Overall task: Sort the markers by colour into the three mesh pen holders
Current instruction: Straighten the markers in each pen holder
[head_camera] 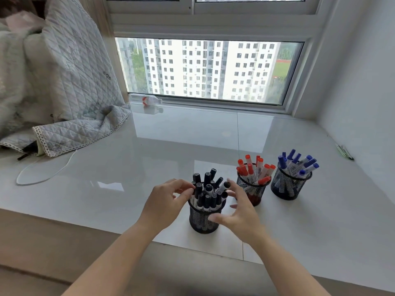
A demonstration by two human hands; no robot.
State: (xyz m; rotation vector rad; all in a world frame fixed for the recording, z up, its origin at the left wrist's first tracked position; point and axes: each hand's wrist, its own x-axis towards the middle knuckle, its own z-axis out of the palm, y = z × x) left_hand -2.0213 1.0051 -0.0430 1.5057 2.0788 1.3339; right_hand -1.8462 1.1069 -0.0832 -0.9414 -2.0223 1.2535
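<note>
Three black mesh pen holders stand on the glossy white sill. The nearest holder (203, 221) is full of black-capped markers (206, 191). To its right, a second holder (254, 193) contains red-capped markers (255, 169), and the far right holder (288, 186) contains blue-capped markers (297, 164). My left hand (168, 201) is at the left side of the black markers, fingertips touching their caps. My right hand (237, 208) is at their right side with fingers spread, the thumb against the holder's rim. Neither hand clearly grips a marker.
A quilted grey blanket (64, 92) is heaped at the left, with a white cable (42, 174) looping out from under it. A plastic bottle (147, 100) lies by the window frame. Some thin green sticks (344, 151) lie near the right wall.
</note>
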